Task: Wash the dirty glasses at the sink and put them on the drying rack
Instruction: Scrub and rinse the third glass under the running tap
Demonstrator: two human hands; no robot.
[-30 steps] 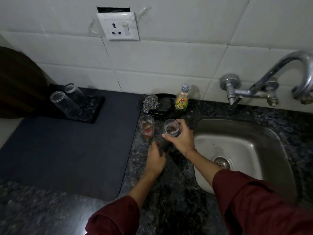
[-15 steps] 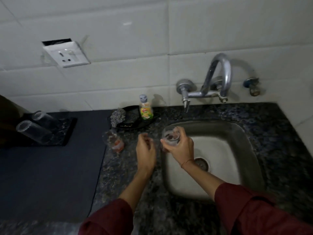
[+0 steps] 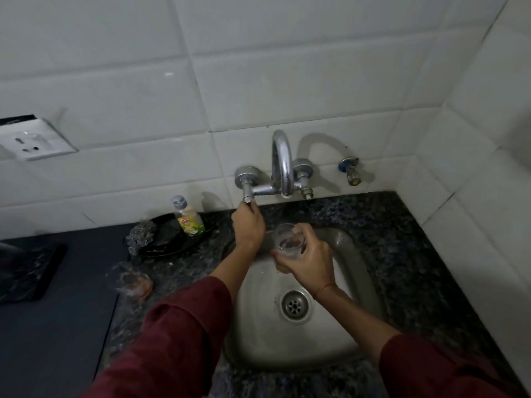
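Sleeves [image 3: 184,340] in dark red enter from the near edge, one forearm left of the sink [image 3: 339,334] and one over it. Basin steel is bare around the drain [image 3: 295,305]; no standing water can be made out.

Left of the sink, a second glass [image 3: 135,281] stands on the bench [image 3: 402,254] at the edge of the dark mat [image 3: 57,326]. It shows reddish residue and is judged to be parked within reach, awaiting its turn.

Over the far half of the sink, the right hand [image 3: 309,262] holds the glass [image 3: 288,239]. Its fingers [image 3: 309,229] are wrapped round the wall, thumb on the near side, mouth up. Residue is visible inside. The glass sits below and slightly near of the spout, evidently positioned to catch the flow and let spill fall into the basin.

Beyond the sink's far-left corner, the left hand [image 3: 248,225] reaches the handle [image 3: 246,193] of the tap [image 3: 283,165]. Its fingers [image 3: 250,206] are closed on the handle; the fingertips are largely hidden behind the hand. No stream is visible, so the step is judged to be opening the water.

Far left of the sink, a soap bottle [image 3: 189,219] and scrubber [image 3: 140,237] share a dark plate [image 3: 169,239], kept handy for scrubbing. The rack [image 3: 26,271] lies further left on the mat, partly out of view, well apart from the glass.
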